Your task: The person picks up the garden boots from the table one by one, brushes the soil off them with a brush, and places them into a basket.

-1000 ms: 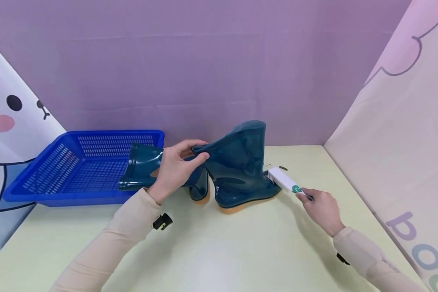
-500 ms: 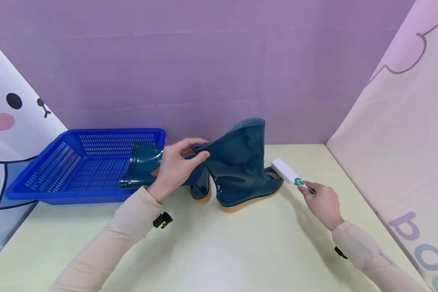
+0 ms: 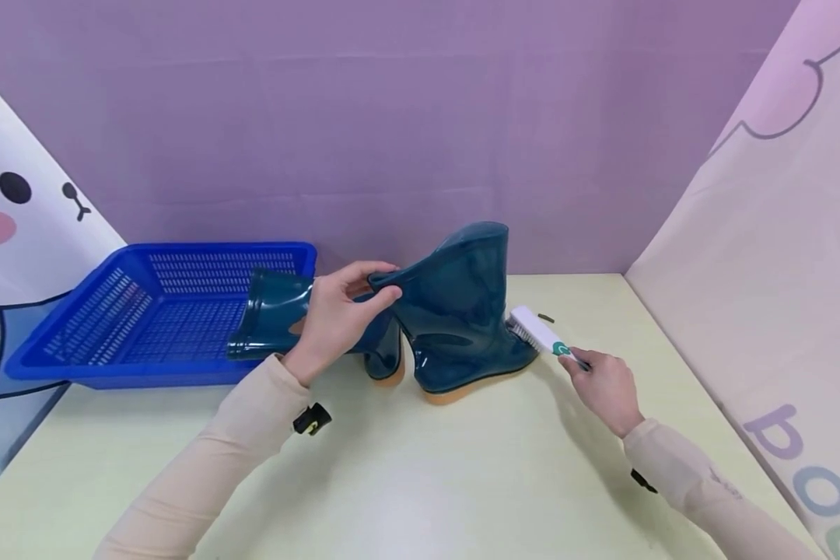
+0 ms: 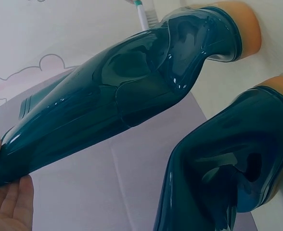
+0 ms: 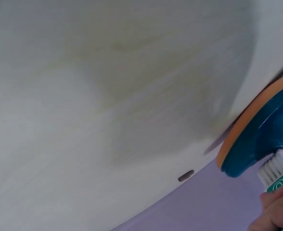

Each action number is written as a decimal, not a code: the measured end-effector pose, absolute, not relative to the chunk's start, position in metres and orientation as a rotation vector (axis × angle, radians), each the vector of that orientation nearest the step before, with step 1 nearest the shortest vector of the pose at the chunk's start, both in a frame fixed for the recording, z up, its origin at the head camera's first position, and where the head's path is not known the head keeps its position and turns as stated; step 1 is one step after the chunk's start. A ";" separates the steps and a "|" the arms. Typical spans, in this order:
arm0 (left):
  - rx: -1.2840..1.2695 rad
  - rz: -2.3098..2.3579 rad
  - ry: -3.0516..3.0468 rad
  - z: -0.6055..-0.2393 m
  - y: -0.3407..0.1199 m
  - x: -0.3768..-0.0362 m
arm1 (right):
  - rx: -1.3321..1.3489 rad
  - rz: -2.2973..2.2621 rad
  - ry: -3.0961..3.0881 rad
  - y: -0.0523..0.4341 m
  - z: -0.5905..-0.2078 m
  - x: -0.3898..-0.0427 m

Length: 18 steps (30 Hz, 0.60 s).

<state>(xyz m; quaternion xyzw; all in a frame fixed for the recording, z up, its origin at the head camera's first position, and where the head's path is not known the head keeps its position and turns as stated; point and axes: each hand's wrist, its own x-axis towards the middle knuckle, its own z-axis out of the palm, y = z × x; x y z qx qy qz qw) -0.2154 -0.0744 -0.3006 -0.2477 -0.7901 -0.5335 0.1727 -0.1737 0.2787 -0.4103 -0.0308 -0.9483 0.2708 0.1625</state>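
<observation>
A dark teal rain boot (image 3: 455, 319) with a tan sole stands on the table, its toe to the right. My left hand (image 3: 339, 315) pinches the boot's top rim between thumb and fingers, as the left wrist view also shows. My right hand (image 3: 605, 389) grips the handle of a white and green scrub brush (image 3: 535, 328); its bristles rest on the boot's toe. In the right wrist view the brush bristles (image 5: 275, 168) touch the boot's toe (image 5: 257, 139). A second teal boot (image 3: 276, 315) lies behind my left hand, partly hidden, its shaft over the basket's rim.
A blue plastic basket (image 3: 161, 373) with slotted walls stands at the left of the pale table (image 3: 420, 482). A small dark fragment (image 3: 546, 318) lies beyond the boot's toe. A purple cloth (image 3: 392, 132) hangs behind, with printed panels at both sides.
The brush moved up and right off the toe's front, baring a brown patch, then came back down and left onto the toe. My left hand and the boot have stayed in place.
</observation>
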 end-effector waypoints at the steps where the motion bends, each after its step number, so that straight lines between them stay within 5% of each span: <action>1: -0.702 -1.511 -2.244 -0.301 -0.074 -0.215 | -0.093 0.770 -2.711 0.280 -0.411 -0.176; 18: -0.694 -1.515 -2.254 -0.303 -0.075 -0.216 | -0.035 0.784 -2.775 0.280 -0.393 -0.175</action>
